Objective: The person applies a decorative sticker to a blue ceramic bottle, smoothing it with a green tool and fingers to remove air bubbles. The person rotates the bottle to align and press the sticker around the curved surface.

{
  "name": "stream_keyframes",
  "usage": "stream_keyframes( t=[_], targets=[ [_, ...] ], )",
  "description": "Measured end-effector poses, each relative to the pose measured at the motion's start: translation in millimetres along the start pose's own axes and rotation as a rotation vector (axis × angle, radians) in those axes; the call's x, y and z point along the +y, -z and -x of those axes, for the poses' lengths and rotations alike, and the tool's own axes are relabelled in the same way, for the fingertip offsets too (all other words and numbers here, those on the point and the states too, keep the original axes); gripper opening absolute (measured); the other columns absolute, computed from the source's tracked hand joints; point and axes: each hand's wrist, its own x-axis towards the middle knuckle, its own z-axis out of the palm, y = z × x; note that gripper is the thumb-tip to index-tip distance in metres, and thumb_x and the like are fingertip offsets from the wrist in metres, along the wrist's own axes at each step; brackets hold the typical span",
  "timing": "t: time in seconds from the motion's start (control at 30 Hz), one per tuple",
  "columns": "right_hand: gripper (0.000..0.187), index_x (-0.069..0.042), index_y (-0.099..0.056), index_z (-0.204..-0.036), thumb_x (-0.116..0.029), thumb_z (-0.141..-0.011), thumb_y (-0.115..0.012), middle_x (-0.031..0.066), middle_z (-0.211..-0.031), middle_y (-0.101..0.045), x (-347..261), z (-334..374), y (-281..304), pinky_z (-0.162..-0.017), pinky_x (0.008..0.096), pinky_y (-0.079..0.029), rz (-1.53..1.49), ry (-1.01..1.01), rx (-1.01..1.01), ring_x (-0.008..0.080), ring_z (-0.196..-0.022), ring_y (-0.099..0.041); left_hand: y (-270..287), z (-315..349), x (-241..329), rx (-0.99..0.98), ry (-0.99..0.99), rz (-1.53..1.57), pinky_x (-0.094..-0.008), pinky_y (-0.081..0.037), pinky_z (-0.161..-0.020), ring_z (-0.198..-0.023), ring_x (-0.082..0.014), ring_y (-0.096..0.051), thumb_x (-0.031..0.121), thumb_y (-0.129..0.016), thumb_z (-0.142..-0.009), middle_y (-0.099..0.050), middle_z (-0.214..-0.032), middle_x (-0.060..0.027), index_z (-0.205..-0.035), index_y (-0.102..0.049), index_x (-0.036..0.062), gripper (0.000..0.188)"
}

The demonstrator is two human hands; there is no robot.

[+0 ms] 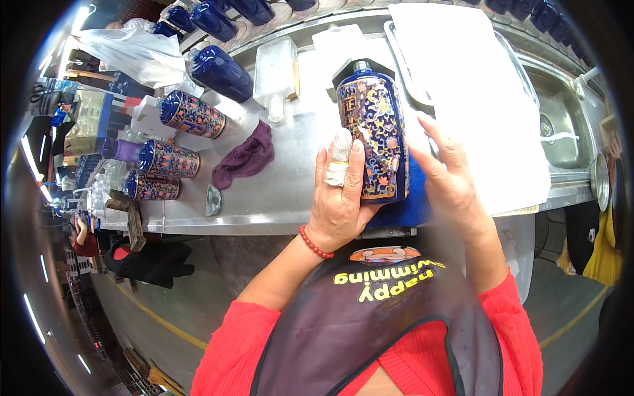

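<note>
A dark blue square-shouldered bottle (383, 142), covered in a colourful floral and gold pattern, rests near the table's front edge with its neck pointing away from me. My left hand (338, 201) grips its lower left side, with fingers and thumb against the patterned face. A white wrapping covers one of those fingers. To the right of the bottle, my right hand (456, 188) is open with fingers spread, and I see nothing in it. Its fingertips come close to the bottle's right side. Under the bottle's lower end lies a blue pad (415, 188), and a black angular holder (338, 78) shows behind the neck.
Left of me are a purple cloth (246, 157), several patterned bottles (191, 115) and a plain blue bottle (223, 74). A clear glass bottle (275, 69) lies at the back. White sheets (489, 132) cover the right side, beside a metal sink (561, 125).
</note>
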Motion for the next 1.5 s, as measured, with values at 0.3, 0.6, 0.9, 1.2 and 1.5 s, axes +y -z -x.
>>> stream_keyframes(
  t=[0.3, 0.6, 0.9, 1.2, 1.5],
  targets=[
    [0.033, -0.003, -0.070, -0.105, 0.009, -0.074, -0.067, 0.0180, -0.141, -0.054, -13, -25, 13, -0.104, 0.0464, -0.048, -0.031, 0.100, 0.031, 0.0388, -0.126, -0.055, -4, 3, -1, 0.022, 0.034, 0.013, -0.0604, -0.024, -0.120, -0.139, -0.0475, -0.048, 0.015, -0.083, -0.077, -0.053, -0.145, -0.0305, -0.155, -0.030, -0.0110, 0.098],
    [0.041, -0.008, -0.072, -0.110, -0.012, -0.071, -0.084, 0.0192, -0.142, -0.052, -15, -35, 6, -0.106, 0.0524, -0.045, -0.098, 0.187, -0.086, 0.0407, -0.129, -0.053, -7, 5, -2, 0.075, -0.008, 0.050, -0.0608, -0.021, -0.120, -0.140, -0.0490, -0.045, 0.015, -0.084, -0.074, -0.050, -0.147, -0.0305, -0.153, -0.036, -0.0090, 0.095],
    [0.032, -0.004, -0.069, -0.090, -0.014, -0.065, -0.087, 0.0210, -0.138, -0.056, -19, -43, 14, -0.101, 0.0529, -0.049, -0.086, 0.191, -0.134, 0.0425, -0.123, -0.057, -5, 7, -1, 0.094, -0.004, 0.057, -0.0636, -0.022, -0.118, -0.138, -0.0503, -0.043, 0.020, -0.084, -0.071, -0.047, -0.149, -0.0299, -0.152, -0.045, -0.0010, 0.092],
    [0.040, -0.004, -0.069, -0.122, -0.024, -0.087, -0.075, 0.0194, -0.143, -0.052, -7, -75, 16, -0.101, 0.0465, -0.048, 0.033, 0.077, -0.141, 0.0400, -0.122, -0.054, -4, 10, -1, 0.093, -0.004, 0.067, -0.0648, -0.029, -0.115, -0.137, -0.0495, -0.047, 0.019, -0.085, -0.068, -0.051, -0.148, -0.0281, -0.148, -0.054, 0.0079, 0.087],
    [0.050, -0.004, -0.064, -0.134, -0.023, -0.089, -0.074, 0.0200, -0.146, -0.049, 3, -79, 1, -0.102, 0.0466, -0.048, 0.167, 0.014, -0.136, 0.0390, -0.122, -0.053, -7, 13, -1, 0.108, 0.011, 0.105, -0.0622, -0.028, -0.118, -0.142, -0.0481, -0.044, 0.019, -0.085, -0.070, -0.051, -0.150, -0.0264, -0.147, -0.057, 0.0112, 0.083]
  ],
)
